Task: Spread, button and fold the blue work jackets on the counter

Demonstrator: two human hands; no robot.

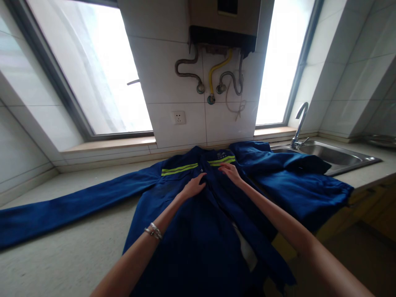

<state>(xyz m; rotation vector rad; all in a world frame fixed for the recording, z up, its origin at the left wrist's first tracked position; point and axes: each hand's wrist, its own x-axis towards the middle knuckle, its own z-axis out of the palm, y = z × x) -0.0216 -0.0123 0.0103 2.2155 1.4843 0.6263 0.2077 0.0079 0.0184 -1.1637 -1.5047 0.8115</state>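
A dark blue work jacket (185,231) lies spread with its front up, with yellow-green and grey reflective stripes (179,169) across the chest. My left hand (194,186) is at the front placket, its thumb and fingertips closed on the cloth's edge just below a small shiny snap (201,170). A little to the right, my right hand (231,172) is over the chest stripe on the other front panel, with its fingers stretched and slightly apart. Below the hands the front edges part, and a pale patch (246,247) shows between them.
The jacket rests on a pale countertop (93,243), one sleeve stretched far left and other blue cloth bunched right, overhanging the front edge. A steel sink (343,154) with a faucet (299,126) is at the right. A water heater (224,24) with pipes hangs above a wall socket (178,117).
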